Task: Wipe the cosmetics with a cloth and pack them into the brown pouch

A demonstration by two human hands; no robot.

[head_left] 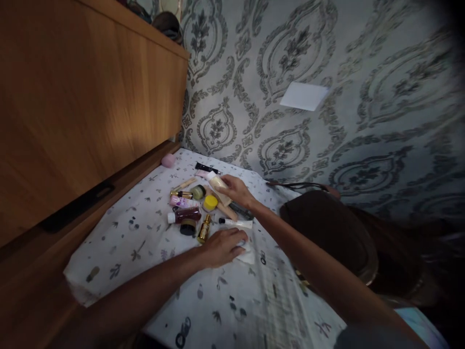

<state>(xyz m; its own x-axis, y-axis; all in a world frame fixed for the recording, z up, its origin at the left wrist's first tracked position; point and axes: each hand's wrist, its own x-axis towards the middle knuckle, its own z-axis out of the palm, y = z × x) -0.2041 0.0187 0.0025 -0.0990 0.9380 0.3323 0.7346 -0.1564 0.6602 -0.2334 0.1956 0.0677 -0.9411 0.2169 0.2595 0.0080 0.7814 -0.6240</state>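
Far left: pink rounded item [168,160] at the cloth's edge, outside the main cluster. Next, dark red bottle [187,215] lies on its side, probably because its long body is steadier that way; black jar [188,227] sits just beside it. Gold bottle [204,229] also lies down, nearer my wrist. Yellow-lidded jar [209,203] shows its lid upward, being squat enough to stand.

My left hand [222,248] rests low over a white item [247,255], fingers curved; I cannot tell whether they grip or merely steady it. Above, my right hand [237,190] has its fingers narrowed round the pale tube [218,183], white cap angled up-left. Hold is toward the lower end, which seems to leave the cap exposed. All on patterned cloth [145,252].
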